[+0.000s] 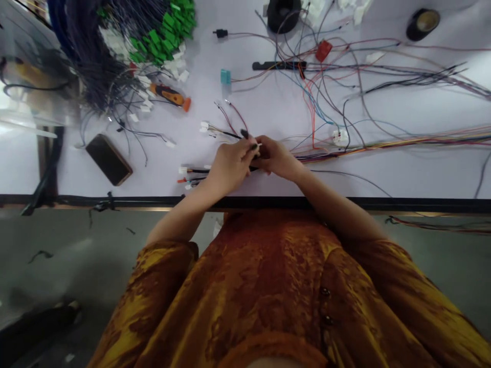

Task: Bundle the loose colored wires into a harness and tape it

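On your desk (pixel 422 179), the bundle (pixel 368 147) lies lengthwise left to right, its long run stretching off past your right hand (pixel 279 158), the nearer one. At the bundle's branching end, that hand clamps it, while your left hand (pixel 232 164) pinches closed alongside, on what you can't tell.

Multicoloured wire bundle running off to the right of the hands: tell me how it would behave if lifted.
The wire bundle would probably sag and flex, being long and made of thin strands. It might snag on the white connector close beside it.
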`<state>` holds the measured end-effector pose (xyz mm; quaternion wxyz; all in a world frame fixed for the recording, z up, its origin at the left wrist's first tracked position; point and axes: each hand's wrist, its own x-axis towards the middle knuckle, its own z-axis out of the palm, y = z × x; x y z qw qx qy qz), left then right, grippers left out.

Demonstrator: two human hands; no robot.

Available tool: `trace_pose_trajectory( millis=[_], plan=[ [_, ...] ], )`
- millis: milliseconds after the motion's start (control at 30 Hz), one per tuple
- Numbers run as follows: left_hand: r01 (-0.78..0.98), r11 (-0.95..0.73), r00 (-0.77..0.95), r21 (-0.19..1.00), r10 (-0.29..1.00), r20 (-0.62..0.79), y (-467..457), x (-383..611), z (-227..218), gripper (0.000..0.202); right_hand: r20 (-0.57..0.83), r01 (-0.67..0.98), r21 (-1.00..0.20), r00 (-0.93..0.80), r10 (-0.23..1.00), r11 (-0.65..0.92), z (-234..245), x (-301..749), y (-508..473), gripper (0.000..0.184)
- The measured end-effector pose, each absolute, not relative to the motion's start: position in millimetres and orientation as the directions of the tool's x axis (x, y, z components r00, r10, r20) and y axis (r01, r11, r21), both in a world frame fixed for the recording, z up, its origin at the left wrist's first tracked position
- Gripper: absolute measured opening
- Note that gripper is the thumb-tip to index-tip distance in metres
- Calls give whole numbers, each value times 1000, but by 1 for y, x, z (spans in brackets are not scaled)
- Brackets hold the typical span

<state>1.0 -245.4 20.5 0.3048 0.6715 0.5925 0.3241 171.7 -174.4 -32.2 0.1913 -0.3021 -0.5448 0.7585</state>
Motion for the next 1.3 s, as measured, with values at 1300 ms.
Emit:
trace_pose_trajectory(
  millis=[1300],
  plan=[
    [793,-316,358,521,934,21,-243,31,1,17,-126,6,-991,-340,932,-132,-66,196,-238,30]
  ],
)
